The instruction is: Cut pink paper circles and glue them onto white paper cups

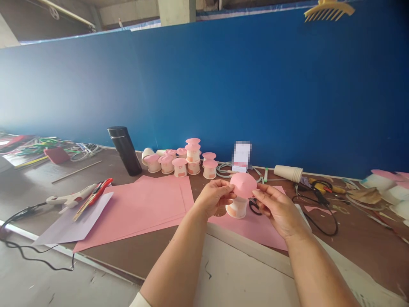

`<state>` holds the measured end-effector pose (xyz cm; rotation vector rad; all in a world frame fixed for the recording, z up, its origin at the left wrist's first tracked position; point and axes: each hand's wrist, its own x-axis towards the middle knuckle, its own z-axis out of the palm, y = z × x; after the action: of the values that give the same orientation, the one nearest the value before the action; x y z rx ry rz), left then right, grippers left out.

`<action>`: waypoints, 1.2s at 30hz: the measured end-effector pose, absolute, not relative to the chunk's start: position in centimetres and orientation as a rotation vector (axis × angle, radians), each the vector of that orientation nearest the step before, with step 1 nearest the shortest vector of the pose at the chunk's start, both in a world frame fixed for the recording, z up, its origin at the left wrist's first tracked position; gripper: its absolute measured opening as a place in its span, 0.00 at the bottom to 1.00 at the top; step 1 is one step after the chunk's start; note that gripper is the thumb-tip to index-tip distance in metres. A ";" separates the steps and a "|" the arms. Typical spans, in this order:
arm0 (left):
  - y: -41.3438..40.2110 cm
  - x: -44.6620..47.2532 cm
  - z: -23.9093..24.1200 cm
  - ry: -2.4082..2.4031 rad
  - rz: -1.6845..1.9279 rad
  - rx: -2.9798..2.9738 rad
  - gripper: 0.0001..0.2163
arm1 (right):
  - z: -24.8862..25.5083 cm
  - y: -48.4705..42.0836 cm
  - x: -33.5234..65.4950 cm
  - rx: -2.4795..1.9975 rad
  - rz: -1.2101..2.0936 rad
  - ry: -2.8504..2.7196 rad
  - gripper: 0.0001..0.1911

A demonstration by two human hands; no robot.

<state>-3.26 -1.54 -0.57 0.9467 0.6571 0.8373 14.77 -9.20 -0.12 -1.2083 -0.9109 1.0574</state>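
A round pink paper cone (243,184) is pinched at its rim between my two hands. My left hand (216,196) grips the left edge with thumb and fingertips, and my right hand (277,209) grips the right edge the same way. Directly below the cone stands an upside-down white paper cup (236,209) with an orange-pink patch on its side. Whether cone and cup touch is hard to make out. Behind the cup, a pair of scissors (254,206) shows its black handle, partly covered by my right hand. Pink paper (252,232) lies beneath.
Several finished-looking cups with pink tops (180,167) stand along the blue wall. A black bottle (125,151), large pink sheets (153,200), a glue gun (72,197) and a red cutter (96,194) are at left. Stacked white cups (288,173) and black cables (332,226) lie at right.
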 end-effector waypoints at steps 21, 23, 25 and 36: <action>-1.2 -2.3 -1.1 0.928 0.819 0.908 0.07 | -2.6 -7.3 15.3 -1.360 0.954 -0.898 0.20; -1.2 -2.4 -1.2 0.937 0.802 0.906 0.07 | -2.7 -7.4 15.3 -1.402 0.944 -0.908 0.20; -1.2 -2.5 -1.3 0.942 0.786 0.906 0.07 | -2.7 -7.4 15.3 -1.425 0.942 -0.923 0.20; -1.1 -2.6 -1.3 1.001 0.688 0.870 0.08 | -2.6 -7.6 15.2 -1.463 0.944 -0.941 0.19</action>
<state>-2.60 -1.11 -1.35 0.8705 1.0009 0.6878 15.16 -7.58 -2.63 -1.4626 -0.9406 0.9440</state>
